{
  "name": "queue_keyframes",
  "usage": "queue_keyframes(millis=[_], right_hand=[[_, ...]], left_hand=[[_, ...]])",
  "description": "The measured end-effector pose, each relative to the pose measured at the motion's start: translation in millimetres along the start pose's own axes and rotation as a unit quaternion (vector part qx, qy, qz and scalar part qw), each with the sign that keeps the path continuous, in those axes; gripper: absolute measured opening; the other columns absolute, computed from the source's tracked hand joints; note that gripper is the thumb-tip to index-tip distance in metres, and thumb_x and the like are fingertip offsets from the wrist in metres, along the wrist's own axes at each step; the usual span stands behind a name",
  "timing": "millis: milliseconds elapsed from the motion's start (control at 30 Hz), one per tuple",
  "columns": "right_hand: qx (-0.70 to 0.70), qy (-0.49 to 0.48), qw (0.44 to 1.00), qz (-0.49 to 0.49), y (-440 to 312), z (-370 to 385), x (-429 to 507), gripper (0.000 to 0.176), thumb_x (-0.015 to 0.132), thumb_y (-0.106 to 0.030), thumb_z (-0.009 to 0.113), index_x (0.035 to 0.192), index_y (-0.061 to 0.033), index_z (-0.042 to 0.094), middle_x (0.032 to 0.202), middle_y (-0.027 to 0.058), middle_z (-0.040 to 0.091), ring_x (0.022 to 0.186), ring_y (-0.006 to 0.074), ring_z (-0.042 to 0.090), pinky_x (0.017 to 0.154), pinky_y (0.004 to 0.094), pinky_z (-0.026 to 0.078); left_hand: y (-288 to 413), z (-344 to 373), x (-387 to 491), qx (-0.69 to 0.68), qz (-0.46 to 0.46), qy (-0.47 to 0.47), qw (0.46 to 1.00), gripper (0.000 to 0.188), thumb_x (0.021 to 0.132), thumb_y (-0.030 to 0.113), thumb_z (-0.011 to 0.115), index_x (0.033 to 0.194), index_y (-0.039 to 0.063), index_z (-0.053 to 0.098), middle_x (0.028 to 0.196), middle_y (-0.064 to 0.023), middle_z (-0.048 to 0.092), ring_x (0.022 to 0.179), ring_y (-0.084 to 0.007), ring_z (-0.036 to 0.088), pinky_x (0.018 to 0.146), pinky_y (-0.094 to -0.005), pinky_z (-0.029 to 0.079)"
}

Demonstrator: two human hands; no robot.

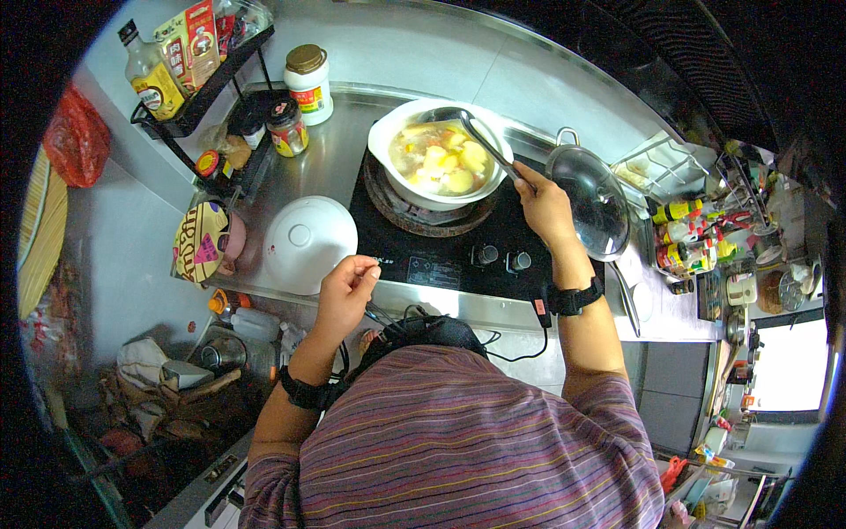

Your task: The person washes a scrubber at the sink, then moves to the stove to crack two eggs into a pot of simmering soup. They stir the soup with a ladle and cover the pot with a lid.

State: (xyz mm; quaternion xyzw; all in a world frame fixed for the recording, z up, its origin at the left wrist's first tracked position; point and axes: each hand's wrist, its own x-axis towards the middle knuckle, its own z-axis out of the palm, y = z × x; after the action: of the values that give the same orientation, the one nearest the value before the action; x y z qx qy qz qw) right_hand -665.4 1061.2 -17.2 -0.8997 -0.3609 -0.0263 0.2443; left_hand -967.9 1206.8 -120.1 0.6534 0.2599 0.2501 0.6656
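Note:
My right hand (pixel 545 205) grips the handle of a black ladle (pixel 488 140). The ladle's head rests at the far inner side of a white two-handled pot (pixel 423 193), partly in the broth. Yellow chunks of food (pixel 472 159), perhaps potato, sit in the liquid. Under the pot is a round burner (pixel 456 228) on a black glass cooktop (pixel 390 258) with two knobs. My left hand (pixel 347 291) hovers at the counter's front edge, fingers curled and thumb against them, with nothing visible in it. Just beyond it lies a white domed lid (pixel 301 235) on the steel counter.
A dark pan (pixel 588 198) with a glass lid stands right of the cooktop, its long handle (pixel 626 297) pointing forward. At left are a black spice rack (pixel 228 82), a white jar (pixel 309 89) and a pink container (pixel 234 241). Several condiment bottles (pixel 681 231) fill a rack at right.

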Motion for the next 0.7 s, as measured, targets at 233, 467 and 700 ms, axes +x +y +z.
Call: queue_keyframes(millis=[233,467,700], right_hand=[[0.051,-0.024,0.998,0.02,15.2,32.7,5.1,0.036,0.095,-0.025,0.056,0.129,-0.015,0.059,0.082,0.0141,0.068,0.069,0.0208,0.065,0.07,0.0324,0.052],[0.064,-0.053,0.995,0.06,17.5,52.0,2.1,0.036,0.097,-0.022,0.051,0.131,-0.0127,0.056,0.077,0.012,0.065,0.064,0.0171,0.061,0.063,0.0322,0.049],[0.236,-0.16,0.941,0.183,5.3,32.3,0.6,0.04,0.1,-0.026,0.046,0.138,-0.0127,0.049,0.069,-0.0009,0.05,0.053,0.0074,0.043,0.044,0.0225,0.036]], left_hand=[[-0.4,-1.3,-0.4,0.009,0.004,-0.002,1.0,0.017,0.092,0.012,0.062,0.104,0.001,0.061,0.08,0.0004,0.061,0.06,-0.0035,0.051,0.053,-0.0193,0.043],[0.3,-3.1,-2.1,0.01,0.005,0.002,1.0,0.016,0.092,0.012,0.062,0.105,0.001,0.061,0.08,0.0002,0.061,0.06,-0.0034,0.051,0.052,-0.0195,0.043],[1.8,-3.6,-3.1,0.006,0.001,0.004,1.0,0.016,0.092,0.011,0.063,0.104,0.001,0.061,0.081,0.0001,0.061,0.06,-0.0033,0.051,0.052,-0.0194,0.042]])
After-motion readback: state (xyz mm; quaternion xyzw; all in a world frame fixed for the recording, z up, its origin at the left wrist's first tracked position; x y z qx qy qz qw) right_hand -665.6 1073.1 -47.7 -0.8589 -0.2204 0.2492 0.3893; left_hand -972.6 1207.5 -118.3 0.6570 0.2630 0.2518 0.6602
